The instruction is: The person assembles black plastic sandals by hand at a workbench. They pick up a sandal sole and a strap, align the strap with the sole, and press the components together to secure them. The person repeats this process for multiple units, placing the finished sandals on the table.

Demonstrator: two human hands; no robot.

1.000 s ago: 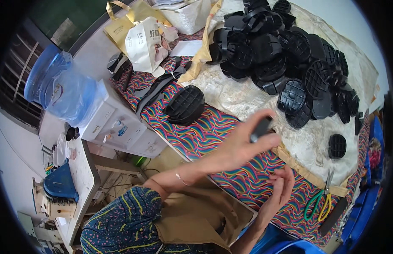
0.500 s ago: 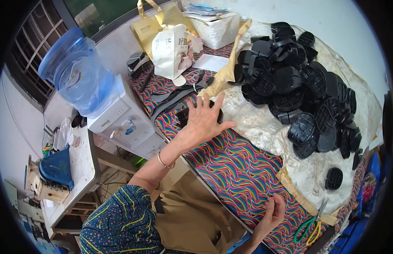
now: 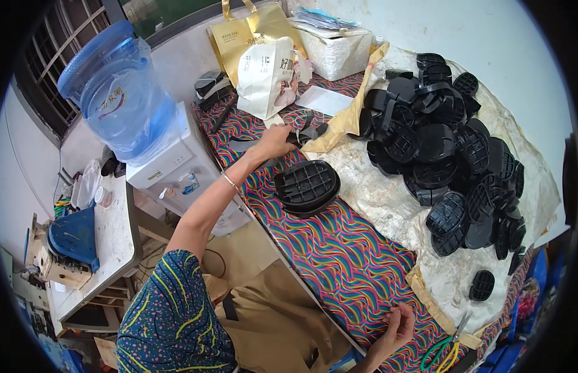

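Observation:
My left hand (image 3: 275, 143) reaches to the far left of the patterned table, its fingers closed on a dark strap (image 3: 307, 132) among several grey and black strips. Closer to me lies a small stack of black shoe soles (image 3: 306, 185), the top one with its gridded underside up, touched by neither hand. My right hand (image 3: 396, 329) rests low at the table's near edge. Its fingers are loosely curled and a little apart, and nothing shows in them. Scissors (image 3: 447, 348) with green and yellow handles lie to its right.
A large heap of black soles (image 3: 437, 146) covers the whitish cloth (image 3: 370, 177), with a single sole (image 3: 482, 285) near its front. Behind stand a gold bag (image 3: 251, 34), a white paper bag (image 3: 259, 81) and a foam box (image 3: 335, 50). A water dispenser (image 3: 183, 168) is at left.
My left hand has moved off the black soles, away from me and to the left, onto the straps. The stack now shows fully. My right hand has barely moved; the view has shifted slightly.

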